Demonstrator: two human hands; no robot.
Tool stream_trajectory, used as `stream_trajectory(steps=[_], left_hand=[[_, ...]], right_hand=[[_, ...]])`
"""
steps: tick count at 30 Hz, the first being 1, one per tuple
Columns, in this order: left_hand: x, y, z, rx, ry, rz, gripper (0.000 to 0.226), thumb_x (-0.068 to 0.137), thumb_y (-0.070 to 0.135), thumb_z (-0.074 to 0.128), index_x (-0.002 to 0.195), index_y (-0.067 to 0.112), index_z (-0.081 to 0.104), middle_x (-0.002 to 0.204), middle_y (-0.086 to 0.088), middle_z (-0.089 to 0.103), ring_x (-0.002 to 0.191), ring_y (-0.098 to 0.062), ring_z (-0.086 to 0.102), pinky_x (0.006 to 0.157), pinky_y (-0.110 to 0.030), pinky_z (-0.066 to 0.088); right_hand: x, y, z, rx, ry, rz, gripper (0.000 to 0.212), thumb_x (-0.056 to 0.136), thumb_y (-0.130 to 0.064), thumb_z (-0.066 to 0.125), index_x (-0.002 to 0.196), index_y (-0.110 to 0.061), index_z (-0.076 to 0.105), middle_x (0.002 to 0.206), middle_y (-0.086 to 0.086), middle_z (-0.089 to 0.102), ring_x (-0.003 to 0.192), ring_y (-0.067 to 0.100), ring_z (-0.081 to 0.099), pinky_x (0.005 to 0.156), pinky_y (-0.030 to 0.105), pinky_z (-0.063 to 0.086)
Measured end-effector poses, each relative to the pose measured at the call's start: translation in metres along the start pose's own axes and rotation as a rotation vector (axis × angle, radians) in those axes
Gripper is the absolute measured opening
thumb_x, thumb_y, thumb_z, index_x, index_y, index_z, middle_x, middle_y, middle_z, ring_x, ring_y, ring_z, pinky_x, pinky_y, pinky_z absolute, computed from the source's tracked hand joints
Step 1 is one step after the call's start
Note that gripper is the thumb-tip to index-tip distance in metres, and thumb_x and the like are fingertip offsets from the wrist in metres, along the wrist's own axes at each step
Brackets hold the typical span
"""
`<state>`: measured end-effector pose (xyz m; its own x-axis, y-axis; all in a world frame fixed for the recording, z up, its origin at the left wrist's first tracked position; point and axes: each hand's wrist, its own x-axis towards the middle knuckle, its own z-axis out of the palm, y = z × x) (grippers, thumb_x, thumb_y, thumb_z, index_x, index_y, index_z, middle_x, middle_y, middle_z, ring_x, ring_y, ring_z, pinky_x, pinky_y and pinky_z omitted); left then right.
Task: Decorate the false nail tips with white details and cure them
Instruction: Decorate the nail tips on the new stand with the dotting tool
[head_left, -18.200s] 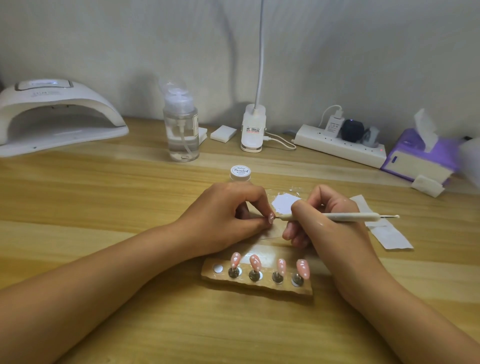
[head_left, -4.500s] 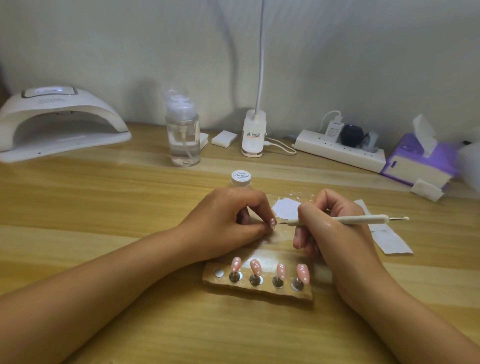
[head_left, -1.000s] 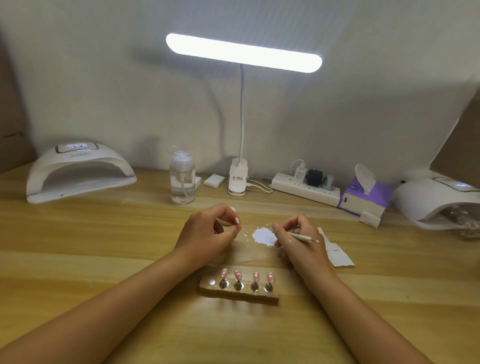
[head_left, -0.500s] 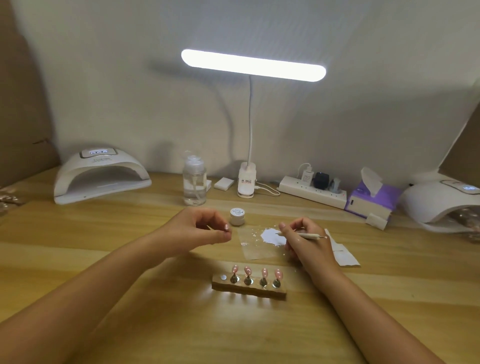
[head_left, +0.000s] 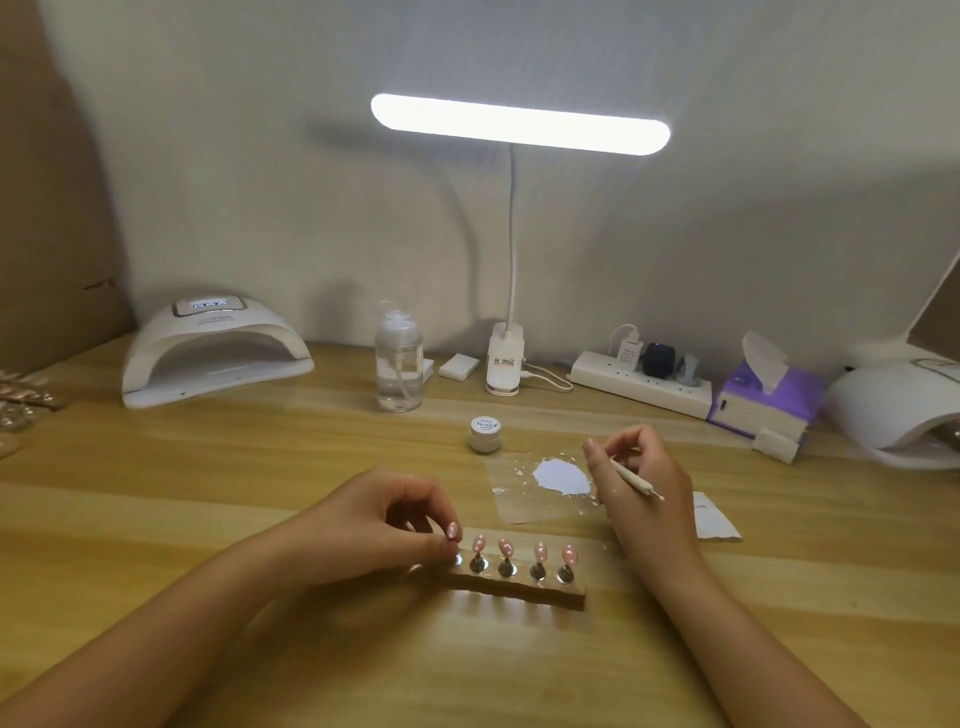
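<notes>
A wooden holder block (head_left: 519, 590) lies on the desk with several pink nail tips (head_left: 540, 553) standing on metal studs. My left hand (head_left: 384, 519) pinches one more pink nail tip (head_left: 453, 531) on its stud at the block's leftmost spot. My right hand (head_left: 636, 480) grips a thin white dotting tool (head_left: 635, 478) beside a blob of white gel (head_left: 562, 476) on a clear sheet (head_left: 511, 501). A small white gel pot (head_left: 485, 432) stands behind the sheet. A white curing lamp (head_left: 208, 351) sits at the back left.
A clear pump bottle (head_left: 399, 364), a lit desk lamp (head_left: 519, 122) on its base (head_left: 505, 364), a power strip (head_left: 641, 383), a purple tissue box (head_left: 766, 400) and a second curing lamp (head_left: 901, 410) line the back. A paper scrap (head_left: 714, 519) lies right of my right hand.
My left hand has come down from beside the gel pot to the holder block's left end with the nail tip. My head has lifted, bringing the lamp into view.
</notes>
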<state>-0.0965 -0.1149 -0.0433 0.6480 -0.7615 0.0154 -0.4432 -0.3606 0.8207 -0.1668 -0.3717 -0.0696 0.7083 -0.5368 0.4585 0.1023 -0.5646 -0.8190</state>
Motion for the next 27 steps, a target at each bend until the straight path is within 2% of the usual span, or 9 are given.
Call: stream_trajectory(steps=[4, 6, 10, 13, 17, 20, 23, 25, 27], left_hand=[[-0.001, -0.002, 0.003, 0.035, -0.009, 0.019, 0.007, 0.086, 0.026, 0.076, 0.091, 0.03, 0.074, 0.089, 0.012, 0.072, 0.078, -0.002, 0.065, 0.068, -0.012, 0.048], [-0.001, -0.002, 0.004, 0.052, -0.007, 0.031, 0.007, 0.086, 0.025, 0.076, 0.092, 0.029, 0.074, 0.087, 0.015, 0.071, 0.078, -0.002, 0.064, 0.067, -0.011, 0.047], [-0.002, -0.004, 0.006, 0.041, -0.01, 0.034, 0.013, 0.084, 0.025, 0.078, 0.094, 0.03, 0.072, 0.092, 0.012, 0.071, 0.084, -0.004, 0.067, 0.074, -0.014, 0.049], [-0.003, -0.006, 0.007, 0.087, -0.049, 0.031, 0.024, 0.08, 0.035, 0.08, 0.1, 0.04, 0.069, 0.093, 0.022, 0.066, 0.087, 0.0, 0.063, 0.075, -0.014, 0.049], [-0.003, -0.009, 0.009, 0.263, -0.003, 0.086, 0.027, 0.078, 0.045, 0.078, 0.103, 0.046, 0.068, 0.099, 0.029, 0.059, 0.093, 0.0, 0.057, 0.079, -0.014, 0.047], [-0.003, -0.01, 0.012, 0.258, 0.031, 0.112, 0.024, 0.08, 0.043, 0.078, 0.102, 0.044, 0.07, 0.099, 0.029, 0.059, 0.093, 0.0, 0.057, 0.078, -0.014, 0.047], [-0.003, -0.01, 0.015, 0.241, 0.09, 0.156, 0.021, 0.082, 0.039, 0.077, 0.102, 0.041, 0.07, 0.1, 0.026, 0.061, 0.094, -0.002, 0.059, 0.078, -0.016, 0.047], [-0.002, -0.008, 0.017, 0.203, 0.149, 0.177, 0.02, 0.081, 0.035, 0.078, 0.1, 0.038, 0.071, 0.099, 0.023, 0.064, 0.094, -0.004, 0.061, 0.079, -0.021, 0.05], [0.0, -0.006, 0.018, 0.154, 0.183, 0.183, 0.021, 0.08, 0.034, 0.079, 0.1, 0.036, 0.073, 0.098, 0.018, 0.066, 0.095, -0.006, 0.063, 0.081, -0.025, 0.053]], right_hand=[[-0.001, -0.002, -0.002, -0.309, -0.034, -0.145, 0.008, 0.096, -0.022, 0.061, 0.102, -0.023, 0.055, 0.081, -0.013, 0.062, 0.075, 0.014, 0.06, 0.061, 0.032, 0.047], [-0.001, 0.0, -0.006, -0.49, -0.087, -0.229, 0.016, 0.096, -0.016, 0.057, 0.108, -0.026, 0.057, 0.091, -0.011, 0.064, 0.083, 0.013, 0.058, 0.061, 0.032, 0.047], [0.003, 0.006, -0.02, -0.63, -0.217, -0.243, 0.03, 0.097, -0.011, 0.049, 0.118, -0.028, 0.062, 0.118, -0.011, 0.064, 0.109, 0.016, 0.052, 0.081, 0.035, 0.046], [0.005, 0.01, -0.025, -0.782, -0.334, -0.279, 0.039, 0.1, -0.017, 0.047, 0.133, -0.035, 0.057, 0.128, -0.014, 0.058, 0.121, 0.014, 0.045, 0.095, 0.032, 0.039], [0.001, 0.008, -0.025, -0.829, -0.403, -0.289, 0.039, 0.105, -0.032, 0.04, 0.142, -0.042, 0.048, 0.129, -0.018, 0.054, 0.123, 0.01, 0.039, 0.097, 0.029, 0.034], [0.003, -0.006, -0.031, -0.769, -0.378, -0.22, 0.043, 0.101, -0.02, 0.048, 0.141, -0.037, 0.05, 0.124, -0.012, 0.055, 0.116, 0.01, 0.045, 0.098, 0.027, 0.038], [0.003, -0.035, -0.051, -0.459, -0.614, 0.004, 0.041, 0.093, -0.006, 0.052, 0.123, -0.033, 0.061, 0.112, -0.014, 0.059, 0.102, 0.003, 0.054, 0.086, 0.016, 0.046], [-0.006, -0.051, -0.065, -0.373, -0.82, 0.065, 0.038, 0.087, -0.02, 0.057, 0.119, -0.039, 0.059, 0.112, -0.018, 0.056, 0.101, -0.003, 0.053, 0.077, 0.01, 0.043], [-0.019, -0.057, -0.074, -0.389, -0.865, 0.018, 0.038, 0.08, -0.035, 0.062, 0.117, -0.044, 0.058, 0.111, -0.022, 0.053, 0.098, -0.006, 0.05, 0.075, 0.009, 0.039]])
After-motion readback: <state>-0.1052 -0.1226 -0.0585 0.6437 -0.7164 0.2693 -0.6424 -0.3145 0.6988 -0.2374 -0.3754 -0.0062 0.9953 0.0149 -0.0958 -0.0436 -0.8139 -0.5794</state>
